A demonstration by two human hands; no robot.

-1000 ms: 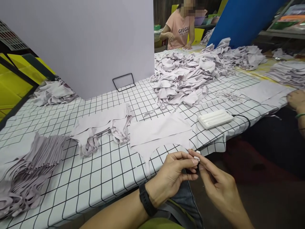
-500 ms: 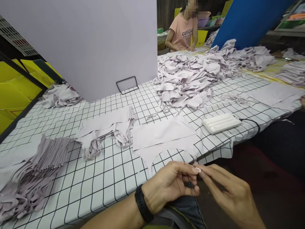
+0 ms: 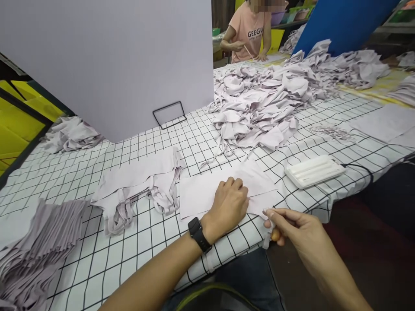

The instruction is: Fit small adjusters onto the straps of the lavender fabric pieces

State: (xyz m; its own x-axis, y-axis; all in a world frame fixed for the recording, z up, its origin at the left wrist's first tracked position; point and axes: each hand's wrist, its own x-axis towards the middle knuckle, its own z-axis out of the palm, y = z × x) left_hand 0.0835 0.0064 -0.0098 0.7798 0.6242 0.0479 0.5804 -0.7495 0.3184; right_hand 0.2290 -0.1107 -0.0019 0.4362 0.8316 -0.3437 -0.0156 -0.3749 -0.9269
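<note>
The left hand [image 3: 229, 205] is curled into a loose fist over the flat pale garment [image 3: 198, 190]; whether it grips cloth under the knuckles I cannot tell. The right hand [image 3: 296, 226] pinches thumb to forefinger at the garment's right-hand strap [image 3: 267, 238], by the edge of the tabletop [image 3: 142, 246].

Half a second ago both hands met over that edge around a small white piece; now they have parted, left onto the cloth, right at the strap — so the work seems to have passed to the garment itself; the white piece I cannot make out.

Left of the garment lies a layered stack [image 3: 139, 170]; to its right, a white device [image 3: 314, 171]; beyond, a crumpled heap [image 3: 259, 101] — and a co-worker [image 3: 245, 28].
</note>
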